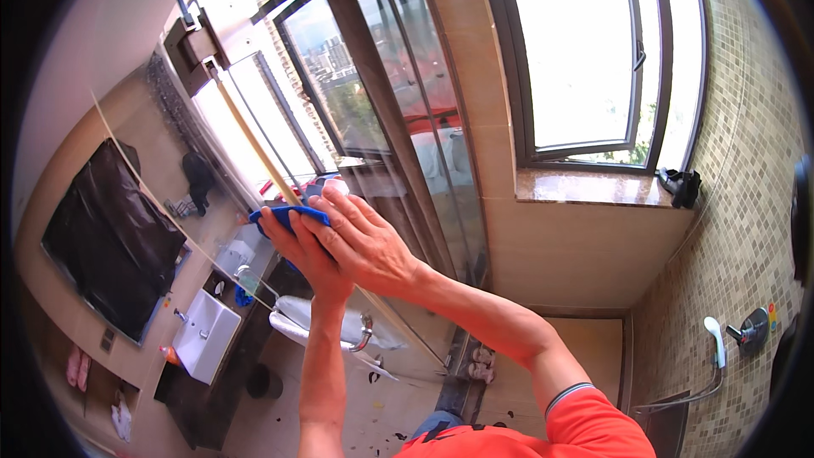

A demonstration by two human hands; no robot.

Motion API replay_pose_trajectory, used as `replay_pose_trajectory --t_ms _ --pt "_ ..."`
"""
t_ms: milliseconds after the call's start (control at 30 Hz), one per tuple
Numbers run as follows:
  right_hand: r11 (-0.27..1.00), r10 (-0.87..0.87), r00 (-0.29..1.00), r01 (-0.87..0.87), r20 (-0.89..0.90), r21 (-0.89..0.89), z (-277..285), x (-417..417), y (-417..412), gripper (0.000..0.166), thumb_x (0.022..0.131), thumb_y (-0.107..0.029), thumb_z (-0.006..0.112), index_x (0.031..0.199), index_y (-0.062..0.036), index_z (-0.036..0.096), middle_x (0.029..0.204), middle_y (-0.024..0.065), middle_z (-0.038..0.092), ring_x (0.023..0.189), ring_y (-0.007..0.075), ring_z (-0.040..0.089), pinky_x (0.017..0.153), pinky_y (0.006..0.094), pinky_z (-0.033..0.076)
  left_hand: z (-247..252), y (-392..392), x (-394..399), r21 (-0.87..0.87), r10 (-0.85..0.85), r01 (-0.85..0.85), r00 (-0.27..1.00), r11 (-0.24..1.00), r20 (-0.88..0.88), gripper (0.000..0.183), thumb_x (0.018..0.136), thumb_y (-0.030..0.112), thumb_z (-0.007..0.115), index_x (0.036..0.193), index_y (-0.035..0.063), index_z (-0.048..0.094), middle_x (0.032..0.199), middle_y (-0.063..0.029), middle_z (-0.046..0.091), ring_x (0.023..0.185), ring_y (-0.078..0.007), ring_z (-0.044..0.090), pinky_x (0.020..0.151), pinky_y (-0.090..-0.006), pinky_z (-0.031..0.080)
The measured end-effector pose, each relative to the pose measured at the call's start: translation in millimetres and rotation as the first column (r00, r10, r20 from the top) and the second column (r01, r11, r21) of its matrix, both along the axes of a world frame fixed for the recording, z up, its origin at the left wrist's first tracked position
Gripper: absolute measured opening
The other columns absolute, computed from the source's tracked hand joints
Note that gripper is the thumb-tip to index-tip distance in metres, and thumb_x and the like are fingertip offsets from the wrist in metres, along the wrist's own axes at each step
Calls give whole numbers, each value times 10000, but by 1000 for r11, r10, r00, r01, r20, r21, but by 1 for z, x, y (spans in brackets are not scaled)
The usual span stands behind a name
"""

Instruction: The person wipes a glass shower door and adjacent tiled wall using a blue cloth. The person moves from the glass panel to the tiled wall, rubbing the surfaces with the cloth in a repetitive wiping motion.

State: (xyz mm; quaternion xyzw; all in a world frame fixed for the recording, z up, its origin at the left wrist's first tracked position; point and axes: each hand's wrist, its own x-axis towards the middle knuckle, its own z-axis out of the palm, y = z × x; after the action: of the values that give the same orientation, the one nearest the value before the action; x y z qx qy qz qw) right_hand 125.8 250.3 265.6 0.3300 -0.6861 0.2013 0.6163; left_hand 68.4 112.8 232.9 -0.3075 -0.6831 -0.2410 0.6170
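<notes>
A blue cloth (292,217) lies under both my hands, against the edge of a glass shower panel (267,165). My left hand (311,254) presses on the cloth from the left side, its fingers stretched upward. Over it lies my right hand (365,238), palm down, overlapping the left one and covering part of the cloth. A metal bracket (200,48) joins the glass higher up. Below my hands, a curved metal door handle (364,333) is fixed to the glass. How far the cloth reaches behind my palms is hidden.
An open window (582,51) stands at the upper right, with black shoes (682,187) on its sill. A hand shower (715,337) hangs by the mosaic wall. At the left are a white washbasin (206,336) and a dark waste bin (264,381). Pink slippers (481,366) sit near the threshold.
</notes>
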Motion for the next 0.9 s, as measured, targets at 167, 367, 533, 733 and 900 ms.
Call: replay_pose_trajectory --t_ms 167,367,533,733,900 --pt "1000 20 999 -20 40 -8 -4 -4 7 474 891 -114 660 1347 3 604 1473 207 560 1416 389 506 1144 508 416 4 -5 6 -84 10 -11 1000 996 -16 796 1025 404 605 1650 129 195 1677 -332 71 1538 -557 99 1188 -685 143" --pt "998 55 997 -57 61 35 5 -7 21 463 862 -174 757 1269 12 641 1418 201 601 1396 383 532 1109 495 453 1 -23 11 -110 -126 133 990 985 67 608 1074 411 443 1616 161 331 1681 -323 117 1518 -582 133 1174 -700 138" --pt "999 19 996 -16 84 -31 3 -10 15 425 838 -171 772 1215 4 686 1355 200 665 1364 386 572 1115 483 457 -5 -19 9 -54 23 -19 998 998 60 484 1083 488 383 1540 350 462 1683 -292 181 1545 -539 112 1203 -666 -45" --pt "994 54 998 -50 35 -95 2 -37 31 399 863 -125 755 1217 45 680 1307 249 673 1327 444 587 1098 515 465 7 -8 22 -180 212 -203 977 963 34 422 1051 487 488 1446 387 599 1687 -241 224 1556 -500 130 1209 -645 -98" --pt "977 184 983 -185 -16 -110 3 -74 42 436 835 -96 775 1235 40 669 1307 247 671 1310 448 598 1067 523 495 37 12 46 -322 536 -527 841 786 -69 479 1009 422 599 1461 264 619 1658 -250 284 1521 -515 229 1202 -684 -13"
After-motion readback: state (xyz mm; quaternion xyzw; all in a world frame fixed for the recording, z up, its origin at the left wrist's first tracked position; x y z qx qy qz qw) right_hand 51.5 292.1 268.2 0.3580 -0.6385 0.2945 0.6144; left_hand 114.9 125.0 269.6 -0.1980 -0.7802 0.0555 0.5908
